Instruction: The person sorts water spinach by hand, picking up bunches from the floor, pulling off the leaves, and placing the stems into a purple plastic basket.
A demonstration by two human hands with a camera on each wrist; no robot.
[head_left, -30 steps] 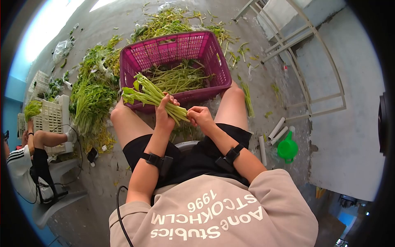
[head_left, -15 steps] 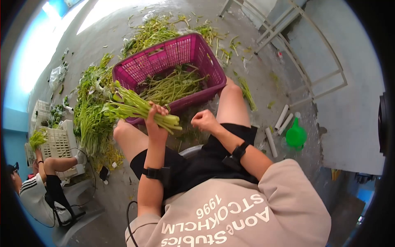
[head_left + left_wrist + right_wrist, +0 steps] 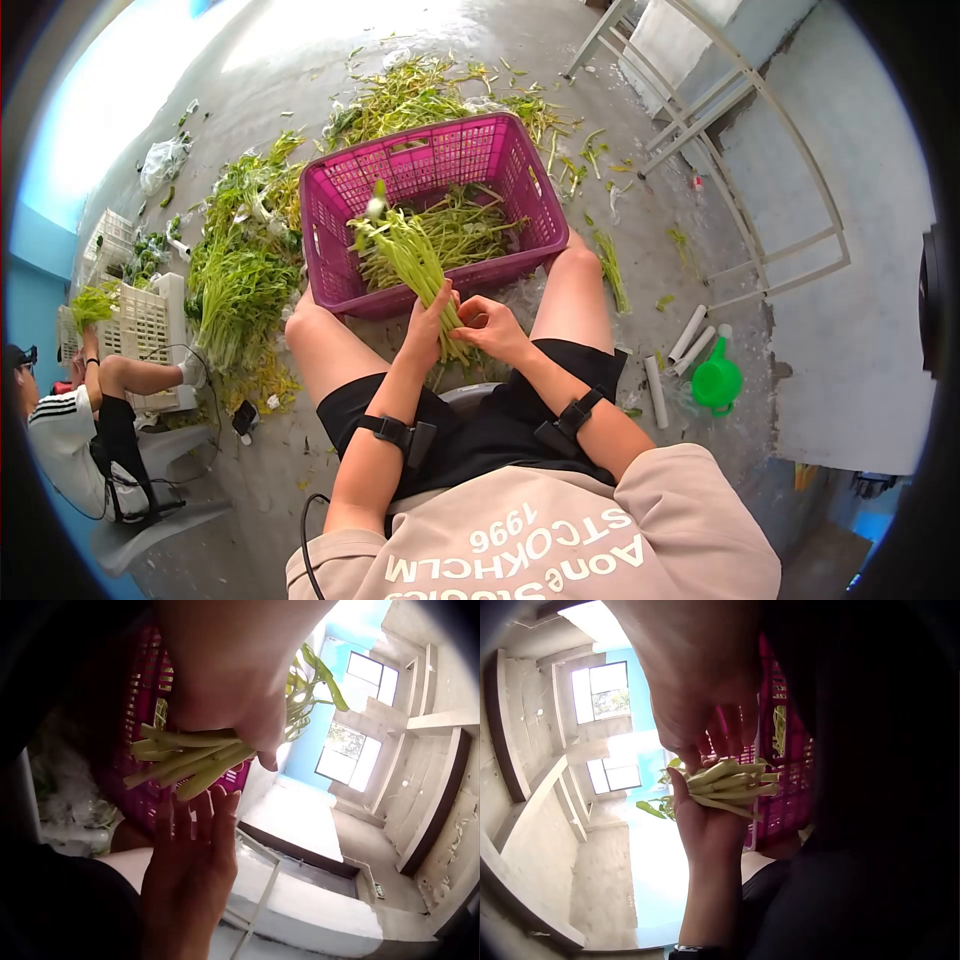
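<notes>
My left hand (image 3: 431, 325) grips a bunch of celery stalks (image 3: 403, 246), its leafy tops over the near side of a purple crate (image 3: 375, 305). Pale cut ends (image 3: 187, 761) stick out of the fist in the left wrist view. My right hand (image 3: 495, 332) is close against the bunch from the right, its fingers (image 3: 225, 825) loosely extended just under the cut ends. From the right wrist camera, the left thumb lies across the stalks (image 3: 727, 782), and the right fingers hang beside them. More trimmed stalks (image 3: 470, 225) lie inside the crate.
Heaps of leafy greens (image 3: 235, 290) and trimmings (image 3: 400, 100) cover the floor left of and beyond the crate. A green plastic scoop (image 3: 716, 382) and white tubes (image 3: 656, 392) lie at right, below a metal frame (image 3: 745, 75). Another person (image 3: 75, 435) sits at left.
The right hand moved off the stalk ends, then came back to the bunch. The left hand swung the bunch from pointing left to pointing more away, over the crate.
</notes>
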